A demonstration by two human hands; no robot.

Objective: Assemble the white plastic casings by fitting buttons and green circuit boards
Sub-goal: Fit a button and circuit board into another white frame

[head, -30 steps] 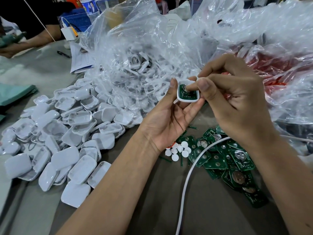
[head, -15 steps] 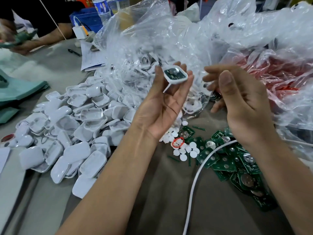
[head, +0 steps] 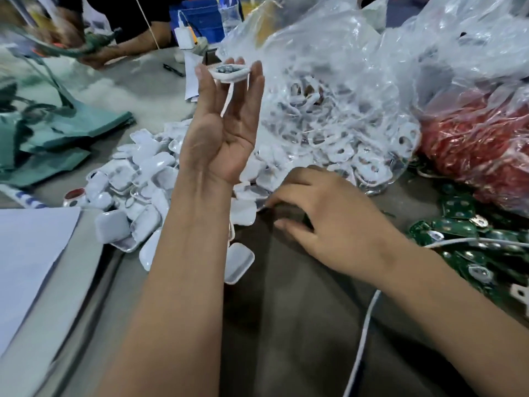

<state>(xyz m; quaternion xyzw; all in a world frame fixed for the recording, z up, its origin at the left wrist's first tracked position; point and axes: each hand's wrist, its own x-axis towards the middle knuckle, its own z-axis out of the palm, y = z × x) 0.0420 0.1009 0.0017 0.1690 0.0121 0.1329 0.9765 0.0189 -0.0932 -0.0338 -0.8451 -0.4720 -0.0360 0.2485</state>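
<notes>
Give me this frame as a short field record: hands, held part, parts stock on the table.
left hand: raised, fingertips holding a white casing with a board seated inside
right hand: low over the table, fingers spread, holding nothing visible
casing pile: loose white casings, left of the hands
circuit boards: green pile at right, white cable lying across
clear bag: white casing parts inside
red bag: far right, contents unclear

Even, moderately bright overhead light; glare on the clear plastic bag (head: 329, 81); motion blur throughout, wide-angle distortion at the edges.
</notes>
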